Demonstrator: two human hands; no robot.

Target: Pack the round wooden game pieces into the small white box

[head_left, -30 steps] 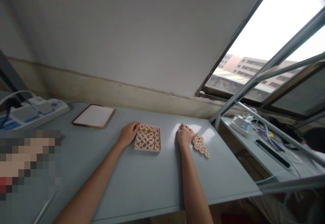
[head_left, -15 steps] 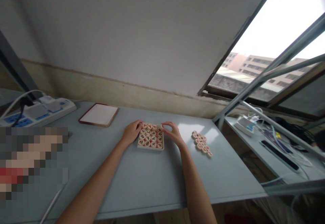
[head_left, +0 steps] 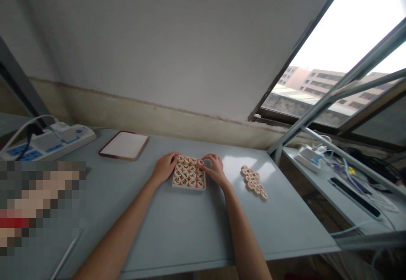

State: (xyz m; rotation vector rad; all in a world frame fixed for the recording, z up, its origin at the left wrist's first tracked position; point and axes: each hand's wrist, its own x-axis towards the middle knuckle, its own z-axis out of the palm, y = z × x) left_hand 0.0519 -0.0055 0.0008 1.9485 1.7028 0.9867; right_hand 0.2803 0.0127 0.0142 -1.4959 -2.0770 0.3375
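A shallow white box (head_left: 189,188) lies on the table, filled with rows of round Chinese chess pieces (head_left: 185,182) marked in black and red. My left hand (head_left: 164,168) holds the box by its far left corner, thumb and fingers closed on the edge. At the opposite far corner, my right hand (head_left: 215,169) has thumb and forefinger on a chess piece (head_left: 201,162), which sits in the end spot of the far row. To the right, several loose pieces with red marks (head_left: 250,177) lie grouped on the tabletop.
A flat white panel with a dark red edge (head_left: 124,145) lies at the back left. Beyond it is a power strip (head_left: 68,138) with plugs and cables. Wall and bed frame (head_left: 294,130) border the grey table (head_left: 177,233). A blurred patch covers the lower left.
The chess piece in my right fingers has come down from a tilt at the corner to lie level in the far row. My left hand stays on the box.
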